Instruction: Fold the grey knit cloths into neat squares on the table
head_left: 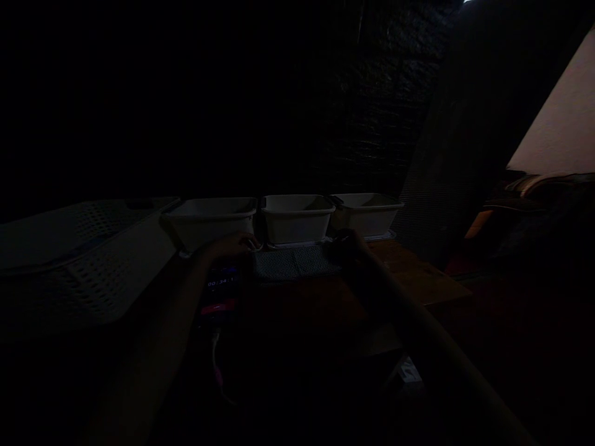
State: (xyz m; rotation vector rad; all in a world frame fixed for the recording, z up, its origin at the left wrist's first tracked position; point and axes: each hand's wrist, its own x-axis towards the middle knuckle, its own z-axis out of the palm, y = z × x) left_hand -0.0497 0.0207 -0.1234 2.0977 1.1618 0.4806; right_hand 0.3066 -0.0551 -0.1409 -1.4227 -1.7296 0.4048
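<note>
The view is very dark. A grey patterned cloth (pixel 297 262) is stretched flat between my hands, just in front of the middle white bin (pixel 298 226). My left hand (pixel 236 243) is at the cloth's upper left corner, its fingers bent and apparently pinching the edge. At the opposite corner, my right hand (pixel 349 245) is closed on the cloth, with most of its fingers lost in shadow. Another white bin (pixel 209 226) stands behind my left hand, and a third white bin (pixel 369 215) behind my right.
A large white perforated basket (pixel 93 279) stands on the left. Below my left hand lies a phone (pixel 219 297) showing a running timer, with a white cable (pixel 214 353) attached. The wooden table (pixel 418 279) ends on the right. Dark wrinkled sheeting (pixel 372 111) hangs behind the bins.
</note>
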